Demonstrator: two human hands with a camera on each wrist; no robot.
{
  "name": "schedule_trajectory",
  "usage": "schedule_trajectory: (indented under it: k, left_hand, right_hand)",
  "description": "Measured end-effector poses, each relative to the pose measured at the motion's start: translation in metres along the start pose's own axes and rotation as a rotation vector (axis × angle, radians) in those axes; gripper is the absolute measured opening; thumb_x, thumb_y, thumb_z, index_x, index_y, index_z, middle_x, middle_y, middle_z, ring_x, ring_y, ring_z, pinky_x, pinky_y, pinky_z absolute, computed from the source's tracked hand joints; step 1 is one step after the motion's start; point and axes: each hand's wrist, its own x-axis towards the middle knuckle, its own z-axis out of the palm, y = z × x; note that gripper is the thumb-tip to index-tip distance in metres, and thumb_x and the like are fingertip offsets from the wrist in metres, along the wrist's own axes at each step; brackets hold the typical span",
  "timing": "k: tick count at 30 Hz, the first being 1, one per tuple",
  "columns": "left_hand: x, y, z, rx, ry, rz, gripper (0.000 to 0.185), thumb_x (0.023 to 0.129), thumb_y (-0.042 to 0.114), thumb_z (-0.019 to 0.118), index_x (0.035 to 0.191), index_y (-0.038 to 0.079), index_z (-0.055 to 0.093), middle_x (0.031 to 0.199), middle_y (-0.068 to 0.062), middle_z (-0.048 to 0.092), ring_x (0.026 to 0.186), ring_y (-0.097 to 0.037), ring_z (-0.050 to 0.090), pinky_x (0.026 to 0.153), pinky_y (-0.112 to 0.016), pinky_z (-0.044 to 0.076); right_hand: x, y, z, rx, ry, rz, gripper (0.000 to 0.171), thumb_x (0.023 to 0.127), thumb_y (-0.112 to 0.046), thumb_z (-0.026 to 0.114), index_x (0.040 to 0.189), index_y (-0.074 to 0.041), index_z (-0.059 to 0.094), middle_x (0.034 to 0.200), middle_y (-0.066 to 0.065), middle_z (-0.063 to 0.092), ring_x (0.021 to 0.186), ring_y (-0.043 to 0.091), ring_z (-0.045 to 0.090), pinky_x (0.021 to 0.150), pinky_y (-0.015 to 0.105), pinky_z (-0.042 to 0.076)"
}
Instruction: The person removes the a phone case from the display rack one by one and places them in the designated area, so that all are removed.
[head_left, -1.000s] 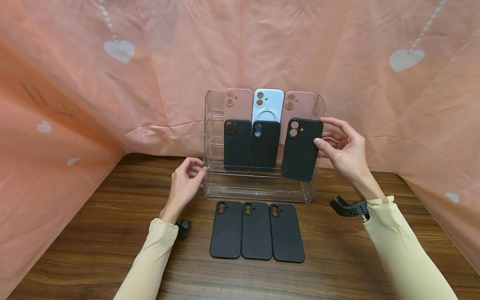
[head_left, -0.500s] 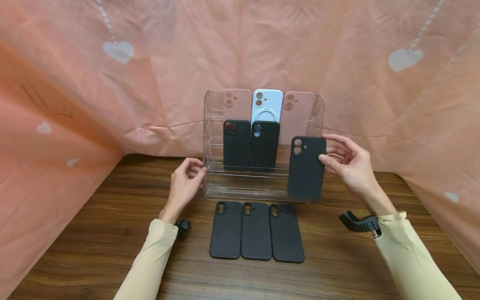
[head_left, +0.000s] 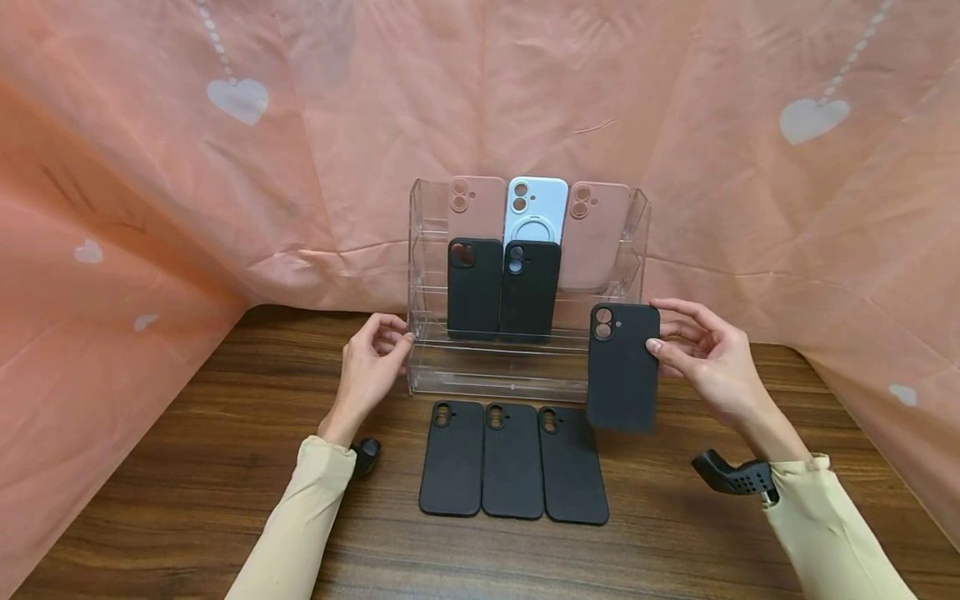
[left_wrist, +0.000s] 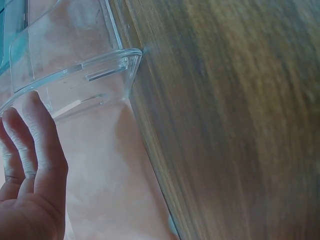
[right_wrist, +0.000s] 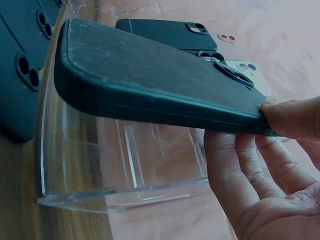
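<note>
My right hand (head_left: 712, 362) pinches a black phone case (head_left: 624, 367) by its right side, thumb on the back and fingers behind. The case hangs upright in front of the clear acrylic display stand (head_left: 510, 383), at its lower right. In the right wrist view the same case (right_wrist: 150, 75) crosses the frame above the fingers. At the stand's left side, my left hand (head_left: 369, 358) holds the side panel's edge with bent fingers and thumb. The left wrist view shows fingers against that clear panel (left_wrist: 60, 77); the thumb is out of sight there.
Two black cases (head_left: 475, 292) stand on a middle tier. Behind them on a higher tier are a pink case (head_left: 477, 208), a white case (head_left: 537, 208) and another pink case (head_left: 596, 242). Three black cases (head_left: 513, 462) lie in a row on the wooden table (head_left: 225, 467) before the stand.
My right hand has drawn the black case off the stand's right side, downward and toward me, uncovering the pink case behind. The left hand has stayed in place.
</note>
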Motion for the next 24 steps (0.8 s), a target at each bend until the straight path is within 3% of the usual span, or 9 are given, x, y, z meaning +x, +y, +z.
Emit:
schedule_trajectory:
  k: [7,13,17,24]
  left_hand:
    - [0.001,-0.001,0.000,-0.004,-0.004,0.009,0.016,0.095,0.016,0.070,0.108,0.007,0.066,0.091,-0.015,0.071,0.072,-0.026,0.071,0.057,-0.034,0.063]
    - [0.000,0.000,0.000,-0.006,-0.002,0.015,0.017,0.095,0.015,0.071,0.109,0.006,0.066,0.091,-0.015,0.071,0.070,-0.024,0.070,0.055,-0.029,0.061]
    - [-0.001,0.000,0.000,-0.014,-0.003,0.013,0.016,0.095,0.014,0.071,0.108,0.006,0.066,0.090,-0.015,0.071,0.071,-0.028,0.070,0.054,-0.031,0.062]
    - [0.000,0.000,0.000,-0.009,-0.006,0.015,0.014,0.095,0.015,0.071,0.106,0.009,0.066,0.090,-0.014,0.071,0.069,-0.024,0.069,0.054,-0.031,0.062]
  right_hand:
    - [-0.009,0.007,-0.003,0.013,-0.009,0.014,0.053,0.090,0.019,0.063,0.137,-0.005,0.059,0.102,-0.002,0.078,0.083,0.008,0.076,0.063,0.027,0.065]
    - [-0.016,0.010,-0.006,-0.034,-0.009,0.057,0.053,0.090,0.016,0.065,0.137,-0.008,0.060,0.100,-0.004,0.077,0.081,0.007,0.075,0.063,0.026,0.064]
    - [-0.022,0.013,-0.008,-0.073,-0.021,0.086,0.053,0.090,0.015,0.066,0.137,-0.010,0.061,0.099,-0.005,0.076,0.082,0.006,0.075,0.064,0.026,0.064]
    - [-0.032,0.020,-0.010,-0.092,-0.054,0.109,0.052,0.091,0.014,0.065,0.136,-0.010,0.060,0.097,-0.005,0.077,0.081,0.007,0.076,0.065,0.028,0.065]
